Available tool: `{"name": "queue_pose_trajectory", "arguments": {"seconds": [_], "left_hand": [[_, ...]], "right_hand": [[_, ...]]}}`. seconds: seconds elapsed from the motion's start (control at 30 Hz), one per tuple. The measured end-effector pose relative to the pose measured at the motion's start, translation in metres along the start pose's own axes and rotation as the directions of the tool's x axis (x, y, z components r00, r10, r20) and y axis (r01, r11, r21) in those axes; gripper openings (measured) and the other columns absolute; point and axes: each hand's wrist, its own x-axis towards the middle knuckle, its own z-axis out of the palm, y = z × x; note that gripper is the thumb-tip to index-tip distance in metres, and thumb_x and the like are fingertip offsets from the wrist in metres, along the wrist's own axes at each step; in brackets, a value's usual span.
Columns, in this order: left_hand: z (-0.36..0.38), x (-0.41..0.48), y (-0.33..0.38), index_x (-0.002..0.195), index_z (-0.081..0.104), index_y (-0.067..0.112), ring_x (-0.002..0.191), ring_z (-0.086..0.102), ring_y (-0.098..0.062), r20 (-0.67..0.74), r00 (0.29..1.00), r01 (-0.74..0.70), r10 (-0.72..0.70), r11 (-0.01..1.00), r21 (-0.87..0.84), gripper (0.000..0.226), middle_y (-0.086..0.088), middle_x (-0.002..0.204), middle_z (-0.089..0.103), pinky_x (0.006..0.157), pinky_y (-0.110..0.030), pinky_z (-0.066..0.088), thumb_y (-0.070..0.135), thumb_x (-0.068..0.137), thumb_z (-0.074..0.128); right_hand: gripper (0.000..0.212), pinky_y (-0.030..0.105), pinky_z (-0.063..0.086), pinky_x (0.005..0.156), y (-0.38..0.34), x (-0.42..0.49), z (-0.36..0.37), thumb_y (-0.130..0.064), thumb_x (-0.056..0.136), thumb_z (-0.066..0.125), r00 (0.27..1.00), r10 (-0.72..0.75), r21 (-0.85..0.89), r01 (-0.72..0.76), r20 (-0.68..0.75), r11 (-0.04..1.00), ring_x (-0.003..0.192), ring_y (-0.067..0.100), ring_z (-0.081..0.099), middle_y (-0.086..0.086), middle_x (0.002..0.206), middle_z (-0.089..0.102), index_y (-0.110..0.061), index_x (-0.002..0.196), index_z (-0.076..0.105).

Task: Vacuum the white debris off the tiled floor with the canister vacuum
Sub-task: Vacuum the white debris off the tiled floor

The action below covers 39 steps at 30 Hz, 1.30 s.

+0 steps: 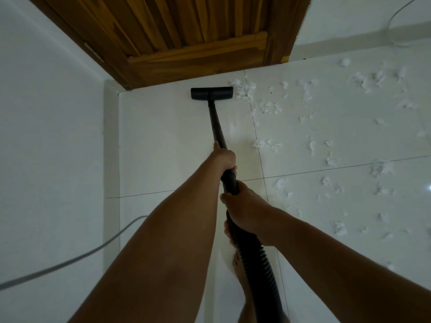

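Black floor head (pixel 211 93) sat flat on the tiled floor (pixel 163 141), close to the wooden door (pixel 186 38). Wand (pixel 215 123) ran straight away from the person, long axis toward the door. Left hand (pixel 225 159) was wrapped round the wand, the hand nearer the head. Right hand (pixel 243 206) clasped the cuff just behind it, where the ribbed hose (pixel 256 252) begins. White debris (pixel 243 89) lay to the right of the head: nearest clump just beside its right end, the rest scattered further right and back toward the person. Next sweep probably had to go rightward. Canister not in view. Hose was cut off at the bottom edge, grey cord (pixel 70 259) at the left. Head's underside was hidden, and so were most fingers, behind the wand.
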Motion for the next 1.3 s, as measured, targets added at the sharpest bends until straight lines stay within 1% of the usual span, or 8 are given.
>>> {"name": "queue_pose_trajectory", "arguments": {"seconds": [0.1, 0.2, 0.43, 0.6, 0.77, 1.0, 1.2, 1.3], "left_hand": [[0.001, -0.014, -0.008, 0.161, 0.003, 0.041, 0.068, 0.056, -0.016, 0.001, 1.0, -0.002, 0.002, 1.0, -0.027, 0.072, -0.011, 0.088, 0.055, 0.083, -0.033, 0.058, 0.011, 0.106, 0.038], [0.004, -0.033, -0.025, 0.161, 0.002, 0.042, 0.068, 0.055, -0.016, 0.019, 1.0, 0.013, -0.012, 0.998, -0.059, 0.072, -0.011, 0.089, 0.055, 0.071, -0.03, 0.056, 0.012, 0.106, 0.038], [0.019, -0.08, -0.063, 0.161, -0.002, 0.042, 0.065, 0.055, -0.016, 0.064, 0.997, 0.043, -0.038, 0.996, -0.073, 0.073, -0.012, 0.091, 0.059, 0.059, -0.028, 0.054, 0.014, 0.106, 0.038], [0.022, -0.102, -0.068, 0.162, -0.001, 0.039, 0.061, 0.053, -0.015, 0.063, 0.996, 0.061, -0.055, 0.994, -0.089, 0.074, -0.011, 0.082, 0.056, 0.053, -0.026, 0.05, 0.011, 0.106, 0.038], [0.017, -0.115, -0.068, 0.162, 0.002, 0.038, 0.061, 0.053, -0.015, 0.053, 0.997, 0.067, -0.061, 0.991, -0.113, 0.071, -0.011, 0.086, 0.056, 0.047, -0.025, 0.048, 0.013, 0.106, 0.037], [0.016, -0.125, -0.07, 0.162, 0.001, 0.039, 0.06, 0.053, -0.014, 0.071, 0.996, 0.057, -0.049, 0.992, -0.113, 0.071, -0.011, 0.086, 0.056, 0.05, -0.025, 0.051, 0.012, 0.107, 0.037], [0.024, -0.128, -0.075, 0.162, 0.0, 0.036, 0.058, 0.052, -0.014, 0.102, 0.993, 0.068, -0.06, 0.994, -0.085, 0.07, -0.01, 0.083, 0.055, 0.033, -0.017, 0.044, 0.013, 0.107, 0.036], [0.029, -0.12, -0.078, 0.162, -0.003, 0.039, 0.059, 0.054, -0.014, 0.108, 0.991, 0.085, -0.076, 0.994, -0.076, 0.073, -0.01, 0.084, 0.057, 0.037, -0.022, 0.045, 0.014, 0.106, 0.037]], "right_hand": [[0.046, 0.032, 0.055, 0.05, 0.008, -0.011, 0.003, -0.022, 0.107, 0.044, 1.0, -0.019, -0.03, 0.019, -0.01, 0.999, 0.051, 0.02, 0.06, 0.014, 0.076, 0.061, -0.033, 0.15, 0.034], [0.046, 0.033, 0.056, 0.052, 0.023, -0.029, 0.006, -0.022, 0.107, 0.044, 1.0, -0.013, -0.039, 0.013, -0.006, 0.999, 0.053, 0.02, 0.06, 0.015, 0.081, 0.061, -0.033, 0.15, 0.034], [0.049, 0.018, 0.044, 0.036, 0.059, -0.074, 0.007, -0.022, 0.108, 0.042, 0.999, -0.023, -0.151, 0.016, -0.044, 0.988, 0.029, 0.007, 0.051, 0.01, 0.076, 0.058, -0.03, 0.155, 0.03], [0.048, 0.022, 0.049, 0.039, 0.062, -0.097, 0.006, -0.022, 0.107, 0.044, 1.0, 0.018, -0.113, -0.02, -0.018, 0.993, 0.033, 0.012, 0.054, 0.012, 0.077, 0.059, -0.029, 0.153, 0.032], [0.046, 0.024, 0.05, 0.041, 0.063, -0.108, 0.01, -0.019, 0.106, 0.045, 1.0, 0.006, -0.132, -0.008, -0.015, 0.991, 0.037, 0.013, 0.056, 0.013, 0.079, 0.06, -0.027, 0.15, 0.035], [0.045, 0.022, 0.048, 0.04, 0.066, -0.118, 0.015, -0.022, 0.107, 0.044, 0.999, 0.004, -0.123, -0.009, -0.043, 0.992, 0.035, 0.012, 0.054, 0.013, 0.082, 0.061, -0.029, 0.15, 0.035], [0.048, 0.024, 0.05, 0.042, 0.075, -0.116, 0.009, -0.021, 0.106, 0.043, 0.999, 0.009, -0.121, -0.014, -0.042, 0.993, 0.038, 0.013, 0.057, 0.014, 0.081, 0.063, -0.032, 0.152, 0.034], [0.049, 0.022, 0.049, 0.041, 0.079, -0.11, 0.006, -0.021, 0.107, 0.043, 0.999, 0.0, -0.159, -0.008, -0.05, 0.987, 0.036, 0.012, 0.056, 0.014, 0.082, 0.063, -0.032, 0.153, 0.032]]}}
